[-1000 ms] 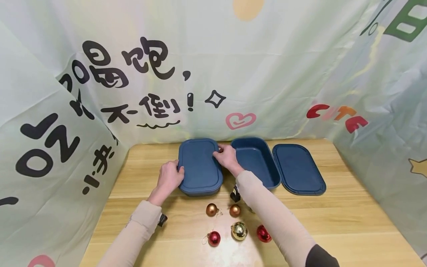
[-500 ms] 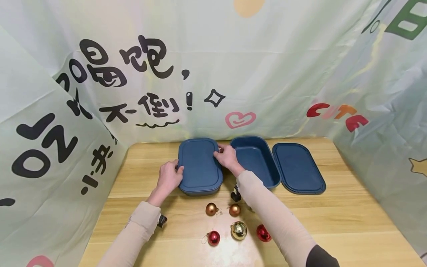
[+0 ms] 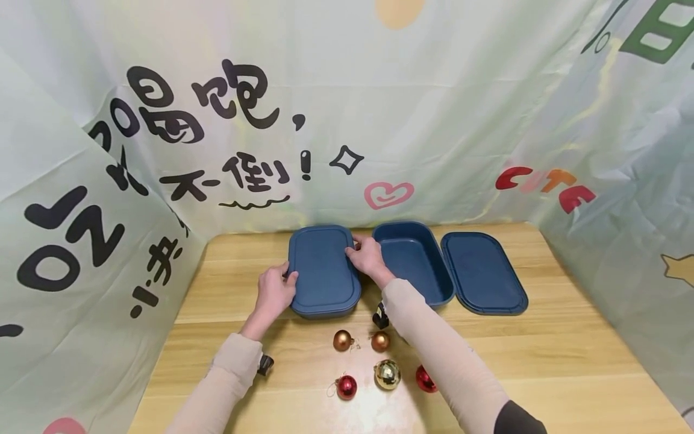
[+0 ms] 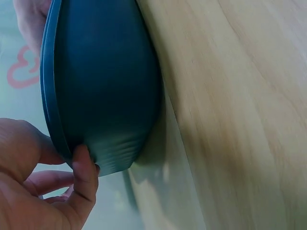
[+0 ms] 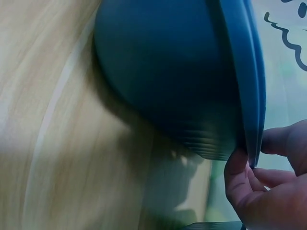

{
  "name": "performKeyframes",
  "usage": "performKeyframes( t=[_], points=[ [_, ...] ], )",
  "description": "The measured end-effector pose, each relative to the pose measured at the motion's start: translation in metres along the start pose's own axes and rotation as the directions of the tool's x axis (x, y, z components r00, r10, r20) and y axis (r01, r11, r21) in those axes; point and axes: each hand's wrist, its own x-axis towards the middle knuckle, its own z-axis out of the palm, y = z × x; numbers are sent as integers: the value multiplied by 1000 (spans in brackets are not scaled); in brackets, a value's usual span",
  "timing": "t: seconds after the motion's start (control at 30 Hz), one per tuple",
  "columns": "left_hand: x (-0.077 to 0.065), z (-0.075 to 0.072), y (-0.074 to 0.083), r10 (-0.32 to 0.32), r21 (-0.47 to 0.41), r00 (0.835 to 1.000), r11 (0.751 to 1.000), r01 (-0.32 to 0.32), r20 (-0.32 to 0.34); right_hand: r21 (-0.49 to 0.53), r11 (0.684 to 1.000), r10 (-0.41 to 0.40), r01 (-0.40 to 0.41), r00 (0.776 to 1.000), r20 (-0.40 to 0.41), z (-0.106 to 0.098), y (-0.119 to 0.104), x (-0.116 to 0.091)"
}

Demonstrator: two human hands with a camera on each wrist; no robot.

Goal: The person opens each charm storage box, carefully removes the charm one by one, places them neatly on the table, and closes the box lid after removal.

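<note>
A dark blue storage box (image 3: pixel 325 312) with its lid (image 3: pixel 322 268) on stands at the back of the table, left of the middle. My left hand (image 3: pixel 275 288) pinches its rim at the left side, thumb on the lid's edge and fingers under it, as the left wrist view shows. On the opposite side my right hand (image 3: pixel 368 256) pinches the rim in the same way; the right wrist view has the fingers (image 5: pixel 237 179) curled below the edge. The lid lies flush along the rim that shows. What the box holds is hidden.
An uncovered blue box (image 3: pixel 406 259) stands close on the right, beside a loose blue lid (image 3: pixel 482 271) lying flat. Nearer lie several baubles: copper (image 3: pixel 343 340), gold (image 3: pixel 387 374) and red (image 3: pixel 346 387). My right forearm partly covers another red bauble (image 3: pixel 425 380). Printed cloth (image 3: pixel 434 108) hangs behind.
Both hands keep their hold on the rim of the lidded box. The view has shifted very slightly; box, loose lid and baubles stay where they were.
</note>
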Motion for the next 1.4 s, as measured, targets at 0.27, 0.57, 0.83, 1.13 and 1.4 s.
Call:
performKeyframes(
  t=[0.27, 0.57, 0.83, 1.13, 1.4],
  points=[
    [-4, 7, 0, -1, -65, 998, 998, -3, -55, 14, 1000, 10, -9, 1000, -25, 1, 4, -1],
    [-5, 13, 0, -24, -119, 996, 993, 13, -90, 7, 1000, 24, -23, 999, -48, -2, 9, -3],
    [4, 4, 9, 2, -70, 996, 998, -8, -89, 14, 1000, 2, -1, 996, -89, -21, 7, -9],
    [10, 2, 49, 70, -103, 993, 992, -79, -93, 39, 999, -29, 35, 989, -142, -57, 11, -17],
    [19, 21, 80, 52, -208, 999, 977, -50, 1, 38, 999, -11, 18, 985, -170, -83, 31, -22]
  ],
)
